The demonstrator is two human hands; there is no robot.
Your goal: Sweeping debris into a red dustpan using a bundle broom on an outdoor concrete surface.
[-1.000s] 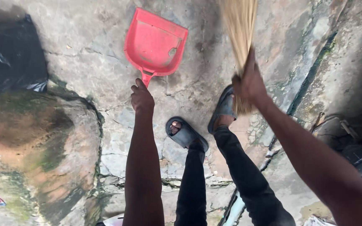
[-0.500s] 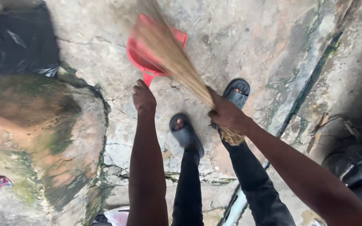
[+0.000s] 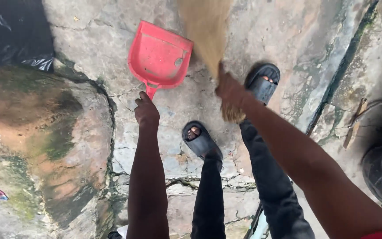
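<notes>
Cracked, mossy concrete floor (image 3: pixel 89 146) in daylight

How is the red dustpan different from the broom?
The dustpan is red, hard plastic and lies flat on the cracked ground; the broom is a tan bundle of bristles, blurred. The left hand grips the dustpan's handle; the right hand grips the broom. Each is held by one hand.

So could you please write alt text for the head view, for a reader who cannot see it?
Seen from above, the left hand holds a red dustpan by its handle on cracked concrete, while the right hand grips a blurred straw broom beside it. Below are two feet in dark slides.
</notes>
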